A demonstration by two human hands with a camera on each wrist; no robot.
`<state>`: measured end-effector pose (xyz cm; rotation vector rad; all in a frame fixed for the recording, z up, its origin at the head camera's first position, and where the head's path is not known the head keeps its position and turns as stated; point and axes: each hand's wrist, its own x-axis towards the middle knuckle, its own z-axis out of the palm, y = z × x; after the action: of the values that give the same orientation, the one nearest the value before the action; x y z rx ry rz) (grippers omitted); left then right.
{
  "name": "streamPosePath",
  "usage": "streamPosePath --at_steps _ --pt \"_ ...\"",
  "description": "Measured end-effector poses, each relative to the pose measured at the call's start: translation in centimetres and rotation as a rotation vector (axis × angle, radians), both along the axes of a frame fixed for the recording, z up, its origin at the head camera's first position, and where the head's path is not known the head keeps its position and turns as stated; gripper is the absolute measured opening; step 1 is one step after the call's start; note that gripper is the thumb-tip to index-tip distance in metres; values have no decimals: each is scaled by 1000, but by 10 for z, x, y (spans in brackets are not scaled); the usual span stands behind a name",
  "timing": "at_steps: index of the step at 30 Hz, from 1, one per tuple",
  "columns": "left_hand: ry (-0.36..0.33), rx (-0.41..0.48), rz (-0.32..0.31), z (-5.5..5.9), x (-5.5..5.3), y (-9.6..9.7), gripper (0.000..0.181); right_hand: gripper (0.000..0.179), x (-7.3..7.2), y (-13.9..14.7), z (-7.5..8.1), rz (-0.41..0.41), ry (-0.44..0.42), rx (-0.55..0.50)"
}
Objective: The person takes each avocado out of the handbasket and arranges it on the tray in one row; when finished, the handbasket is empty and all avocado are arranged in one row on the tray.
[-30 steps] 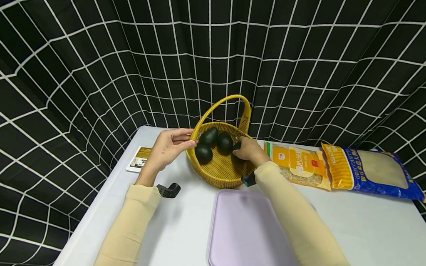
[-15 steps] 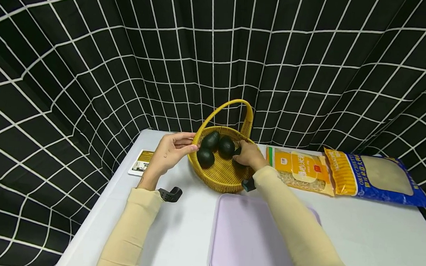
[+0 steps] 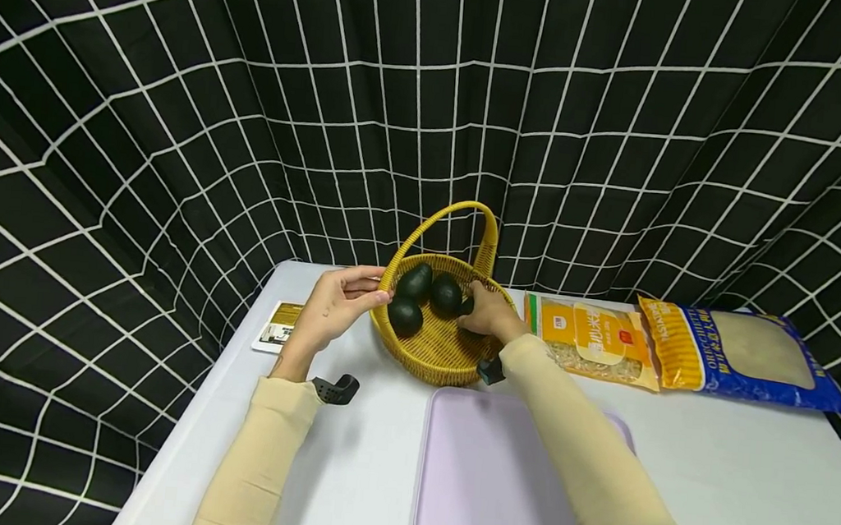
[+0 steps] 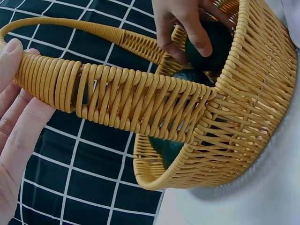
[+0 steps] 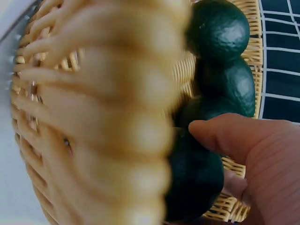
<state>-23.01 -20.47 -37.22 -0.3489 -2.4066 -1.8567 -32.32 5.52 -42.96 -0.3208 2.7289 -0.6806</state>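
A yellow wicker basket with a tall handle stands toward the back of the table. My left hand holds the handle at its left side, thumb on one face and fingers on the other. Inside the basket, my right hand grips a dark green avocado near the right wall, the hand covering much of it in the head view. Three more avocados sit in the left and back of the basket: one at the back, one in the middle and one in front.
A pale purple tray lies in front of the basket, partly under the right sleeve. To the right are an orange food packet and a blue and yellow pasta bag. A small gold-and-white packet lies at the left.
The head view tilts slightly, so the scene sits lower. Both hands stay at the basket, the left on the handle, the right around the same avocado.
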Motion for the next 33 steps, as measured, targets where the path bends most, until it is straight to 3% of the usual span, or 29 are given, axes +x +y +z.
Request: streamPosePath --at_steps 19,27,33 --pt "-13 -2 0 -3 2 0 39 56 13 3 0 -46 5 -63" --pt "-14 -4 5 0 3 -2 40 56 20 13 13 -40 30 -166" --pt "-13 -6 -1 1 0 -1 40 55 29 21 25 -43 63 -189"
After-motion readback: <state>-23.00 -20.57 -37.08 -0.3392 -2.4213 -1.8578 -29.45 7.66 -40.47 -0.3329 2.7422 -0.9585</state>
